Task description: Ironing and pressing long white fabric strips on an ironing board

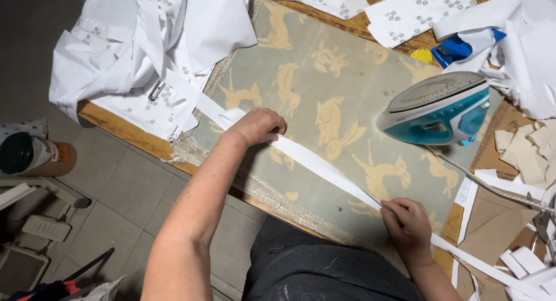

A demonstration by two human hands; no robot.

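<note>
Hands pinning white fabric strip (324, 165) on worktop (324, 75): left hand (259, 126) curled, pressing upper end; right hand (408, 220) pinching lower end. Strip running taut diagonally between them, upper-left to lower-right. Iron (437, 108) sitting beyond strip, nearer right hand.

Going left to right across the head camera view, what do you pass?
Green-capped can → heap of white printed fabric → left hand pressing the white strip → right hand pinching it → teal iron → beige scraps.
</note>
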